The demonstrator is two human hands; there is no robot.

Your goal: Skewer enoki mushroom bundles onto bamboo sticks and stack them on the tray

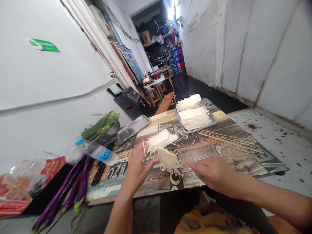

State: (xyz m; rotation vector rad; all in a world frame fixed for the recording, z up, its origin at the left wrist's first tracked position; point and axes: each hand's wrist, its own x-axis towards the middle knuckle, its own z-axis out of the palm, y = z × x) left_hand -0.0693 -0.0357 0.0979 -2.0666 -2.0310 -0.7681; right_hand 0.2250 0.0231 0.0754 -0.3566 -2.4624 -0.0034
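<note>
A flat bunch of enoki mushrooms (pixel 169 161) hangs over the patterned table between my hands, its caps toward the near edge. My left hand (pixel 138 165) is beside its left end, fingers spread, the thumb pointing at it. My right hand (pixel 212 172) is closed at the bunch's right side, thumb and forefinger pressed together on what looks like a thin skewer, mostly hidden. Behind the bunch lies a pile of enoki (pixel 162 139). Farther back, a metal tray (pixel 214 121) holds more enoki sheets (pixel 195 117). Thin bamboo skewers (pixel 231 142) lie to the right.
On the left are purple eggplants (pixel 64 190), a black-handled knife (pixel 98 174), a water bottle (pixel 103 154) and a bowl of greens (pixel 102 126). A shallow tray (pixel 133 129) sits behind them. Loose mushroom strands litter the table (pixel 156 185). A wooden bench (pixel 165 103) stands beyond.
</note>
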